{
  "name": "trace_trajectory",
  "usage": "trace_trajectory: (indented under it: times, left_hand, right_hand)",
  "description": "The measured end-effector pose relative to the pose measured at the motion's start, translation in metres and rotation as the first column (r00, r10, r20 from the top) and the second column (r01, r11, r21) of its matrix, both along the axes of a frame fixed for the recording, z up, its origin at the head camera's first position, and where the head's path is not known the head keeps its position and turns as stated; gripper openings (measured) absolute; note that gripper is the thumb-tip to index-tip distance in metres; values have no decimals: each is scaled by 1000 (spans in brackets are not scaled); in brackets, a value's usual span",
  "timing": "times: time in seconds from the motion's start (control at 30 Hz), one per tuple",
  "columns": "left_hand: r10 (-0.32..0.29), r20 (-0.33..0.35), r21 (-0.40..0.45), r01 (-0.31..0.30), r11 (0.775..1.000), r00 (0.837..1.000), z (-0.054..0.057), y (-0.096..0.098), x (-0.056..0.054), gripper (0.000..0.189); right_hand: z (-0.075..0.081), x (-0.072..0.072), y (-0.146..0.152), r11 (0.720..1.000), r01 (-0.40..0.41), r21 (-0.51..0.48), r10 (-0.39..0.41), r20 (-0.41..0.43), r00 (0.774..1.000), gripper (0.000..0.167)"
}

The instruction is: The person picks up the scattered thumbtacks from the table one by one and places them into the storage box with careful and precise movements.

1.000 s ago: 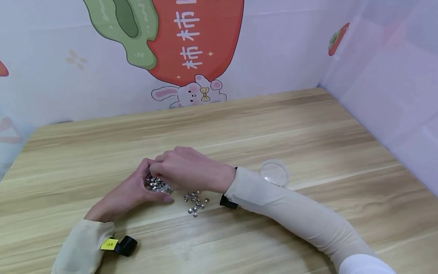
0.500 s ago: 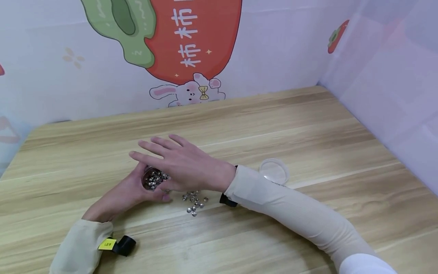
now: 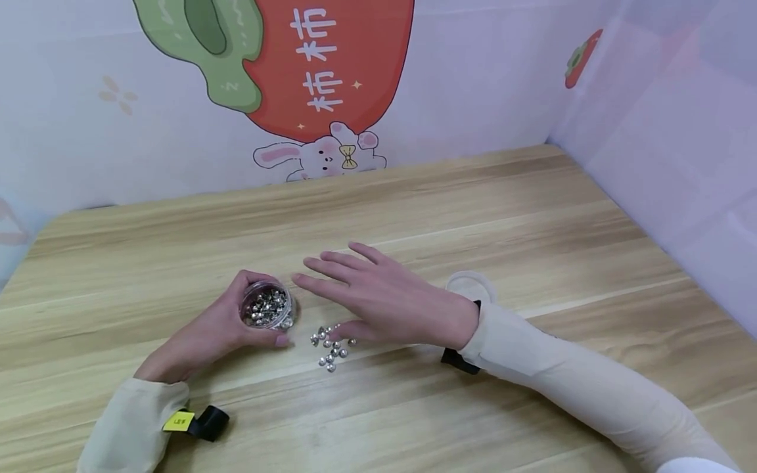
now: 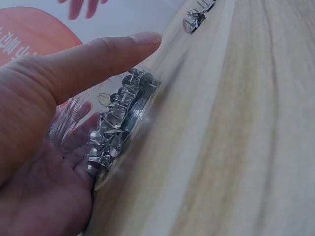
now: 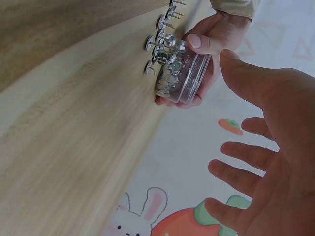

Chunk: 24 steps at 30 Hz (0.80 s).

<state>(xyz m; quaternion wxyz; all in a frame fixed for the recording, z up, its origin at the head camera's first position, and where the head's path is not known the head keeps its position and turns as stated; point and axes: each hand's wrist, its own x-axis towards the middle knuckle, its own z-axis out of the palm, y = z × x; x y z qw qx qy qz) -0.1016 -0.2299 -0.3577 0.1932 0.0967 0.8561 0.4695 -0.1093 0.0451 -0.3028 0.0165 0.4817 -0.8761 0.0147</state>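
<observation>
A round clear jar (image 5: 191, 78) with silver thumbtacks (image 3: 266, 307) inside stands upright on the wooden table. My left hand (image 3: 227, 322) grips it round the side, fingers behind and thumb along the front. To the right of the jar, several loose thumbtacks (image 3: 332, 355) lie in a small group, some with pins pointing up. Over the far edge of that group hovers my right hand (image 3: 402, 302), palm down with fingers spread and nothing held. Its thumb overlaps the loose thumbtacks in the head view.
A clear round lid (image 3: 469, 282) lies on the table (image 3: 266, 420) behind the right wrist, partly covered by it. A printed backdrop (image 3: 473, 79) rises along the table's back edge, and a pale sheet (image 3: 680, 144) stands along the right.
My right hand, first curled at the jar's mouth, has straightened its fingers and moved right, away from the jar. The left hand keeps its grip on the jar.
</observation>
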Motion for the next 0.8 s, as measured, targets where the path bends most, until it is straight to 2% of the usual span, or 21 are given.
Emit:
trace_trajectory:
  times: [0.07, 0.13, 0.3, 0.4, 0.57, 0.8]
  left_hand:
    - [0, 1, 14, 0, 1000, 1000, -1, -1, 0, 87]
    - [0, 1, 18, 0, 1000, 1000, -1, -1, 0, 87]
    - [-2, 6, 13, 2, 1000, 1000, -2, -1, 1, 87]
    - [-4, 0, 12, 4, 1000, 1000, -2, -1, 1, 87]
    - [-4, -6, 6, 4, 1000, 1000, -2, -2, 0, 87]
    - [-7, -5, -4, 7, 1000, 1000, -1, -3, -1, 87]
  right_hand:
    - [-2, 0, 1, 1000, -14, -7, 14, 8, 1000, 73]
    - [-4, 1, 1, 999, -42, -2, 42, 18, 999, 59]
    - [-15, 4, 0, 994, -107, 29, 105, 70, 992, 6]
    - [-20, 5, -1, 993, -109, 43, 105, 81, 991, 13]
    - [-23, 6, -3, 992, -106, 71, 102, 53, 993, 19]
    - [-3, 0, 3, 999, -39, -31, 40, 32, 999, 12]
